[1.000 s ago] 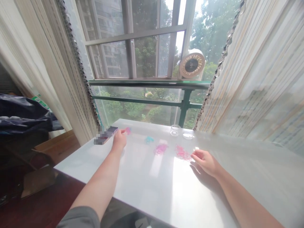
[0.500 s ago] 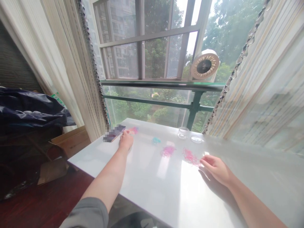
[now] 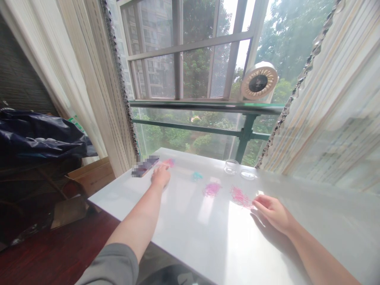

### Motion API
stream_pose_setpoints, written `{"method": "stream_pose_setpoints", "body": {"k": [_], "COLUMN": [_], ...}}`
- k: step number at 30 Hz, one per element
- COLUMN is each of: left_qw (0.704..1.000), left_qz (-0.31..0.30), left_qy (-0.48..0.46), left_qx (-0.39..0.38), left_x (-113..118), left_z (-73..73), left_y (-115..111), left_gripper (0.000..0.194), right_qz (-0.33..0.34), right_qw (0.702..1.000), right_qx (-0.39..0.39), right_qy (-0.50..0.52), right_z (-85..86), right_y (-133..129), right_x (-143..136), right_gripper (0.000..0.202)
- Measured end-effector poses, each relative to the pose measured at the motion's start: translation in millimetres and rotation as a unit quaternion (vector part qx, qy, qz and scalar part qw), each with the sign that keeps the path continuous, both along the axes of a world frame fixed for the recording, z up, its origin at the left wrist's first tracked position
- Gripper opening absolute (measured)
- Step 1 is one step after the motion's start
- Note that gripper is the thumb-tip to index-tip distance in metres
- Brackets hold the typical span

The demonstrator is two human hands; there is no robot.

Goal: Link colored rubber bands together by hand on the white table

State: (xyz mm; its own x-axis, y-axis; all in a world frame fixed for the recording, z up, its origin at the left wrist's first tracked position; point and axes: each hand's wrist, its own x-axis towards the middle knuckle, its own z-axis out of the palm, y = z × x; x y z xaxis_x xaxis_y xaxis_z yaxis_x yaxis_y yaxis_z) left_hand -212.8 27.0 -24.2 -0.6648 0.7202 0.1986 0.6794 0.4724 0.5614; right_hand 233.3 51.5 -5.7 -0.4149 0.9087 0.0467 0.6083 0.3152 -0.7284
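nearest to you, the grey sleeve [image 3: 114, 263] covers the upper part of your left arm, at the near edge of the white table [image 3: 190, 225]. your right hand [image 3: 271, 211] is low over the table, its thumb and finger narrow, with the tips together at the right edge of the pink-red strands [image 3: 240, 196]; i cannot tell if they grip one. a small white piece [image 3: 260, 193] is just behind this hand. to the left of these strands lie the purple-pink strands [image 3: 211, 189], and then, farther, the teal strands [image 3: 196, 175]. your left hand [image 3: 161, 176] has bent fingers, just before the mixed-colour strands [image 3: 169, 162]; whether it holds something, i cannot tell. the dark flat device [image 3: 150, 164], partly blurred, is beside it. at the far side stand the clear round container [image 3: 230, 168] and the shallow clear dish [image 3: 248, 175]. beyond the table are the green railing [image 3: 245, 136] and the round fan [image 3: 259, 82].
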Motion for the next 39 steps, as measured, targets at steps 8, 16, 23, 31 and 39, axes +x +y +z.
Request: {"method": "stream_pose_setpoints", "body": {"k": [8, 16, 23, 31, 39], "left_qw": [1.000, 1.000, 0.998, 0.992, 0.987], "left_qz": [-0.007, -0.001, -0.021, -0.024, -0.034], "left_qy": [0.002, -0.005, -0.024, -0.038, -0.057], "left_qx": [0.017, 0.027, 0.058, 0.121, 0.143], "left_x": [0.2, 2.7, 0.9, 1.8, -1.9], "left_z": [-0.7, 0.2, 5.3, 5.7, 0.5], "left_y": [4.1, 6.1, 0.3, 1.0, 4.5], "left_gripper": [0.036, 0.036, 0.032, 0.016, 0.017], "right_qz": [0.001, 0.001, 0.005, 0.008, 0.013], "right_qw": [1.000, 0.999, 1.000, 1.000, 1.000], "right_qx": [0.023, 0.024, 0.019, 0.012, -0.006], "right_qy": [-0.009, -0.026, -0.013, -0.009, 0.002], "right_z": [-0.1, 0.8, -2.6, -2.5, -2.1], "right_y": [-0.7, -1.0, 0.2, 1.0, -0.3], "right_x": [-0.5, -0.9, 0.3, 1.1, 0.9], "right_gripper": [0.035, 0.033, 0.033, 0.031, 0.034]}}
